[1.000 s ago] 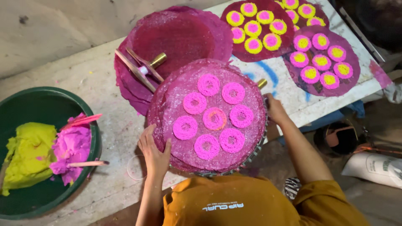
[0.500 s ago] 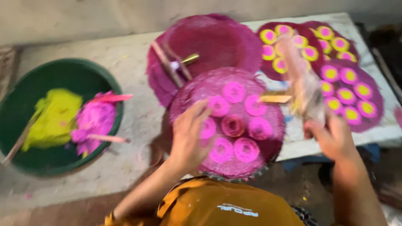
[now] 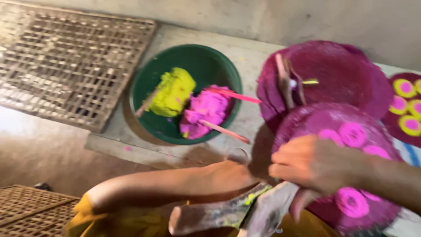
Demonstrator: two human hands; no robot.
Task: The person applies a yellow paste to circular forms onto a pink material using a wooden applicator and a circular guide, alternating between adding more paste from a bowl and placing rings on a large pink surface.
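The right hand [image 3: 313, 164] has its fingers closed around the near edge of a round magenta tray [image 3: 351, 162] of pink rings, which rests on the bench [image 3: 245, 57]. The left hand is hidden behind it, so its fingers cannot be told. A green basin [image 3: 186, 94] with yellow and pink dough sits to the left.

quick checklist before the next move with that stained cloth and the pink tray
1. Right hand grips the stained cloth: ok.
2. Left hand in view: not ok, only the forearm shows, crossing low.
3. Round pink tray lies flat on the table: ok.
4. Pink rings intact: cannot tell, blurred.
5. Green bowl holds yellow and pink paste, sticks inside: ok.
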